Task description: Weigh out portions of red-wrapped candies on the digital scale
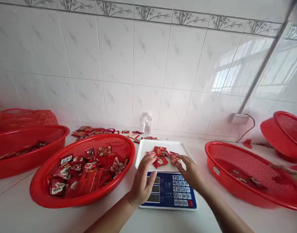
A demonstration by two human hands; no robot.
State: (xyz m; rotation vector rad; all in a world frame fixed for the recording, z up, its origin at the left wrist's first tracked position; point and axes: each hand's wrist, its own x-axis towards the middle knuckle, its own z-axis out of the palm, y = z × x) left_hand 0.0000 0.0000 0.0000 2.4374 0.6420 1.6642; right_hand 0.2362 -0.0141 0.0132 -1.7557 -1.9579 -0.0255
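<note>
A scale with a white tray (181, 147) and a blue keypad panel (166, 194) stands in the middle. Several small red packets (160, 161) lie on its tray. My left hand (143, 181) is over the tray's front left corner, thumb apart from the fingers, its fingertips by the left packets. At the right side of the tray, my right hand (190, 171) has its fingertips on a single red packet (174, 158), thumb and fingers around its edge.
A red basket (82, 202) full of red packets stands left of the scale, another (29, 129) farther left. On the right is a red basket (247, 191) with some packets. Loose packets and a clear bottle (147, 125) are along the wall. Stacked baskets (279, 139) stand far right.
</note>
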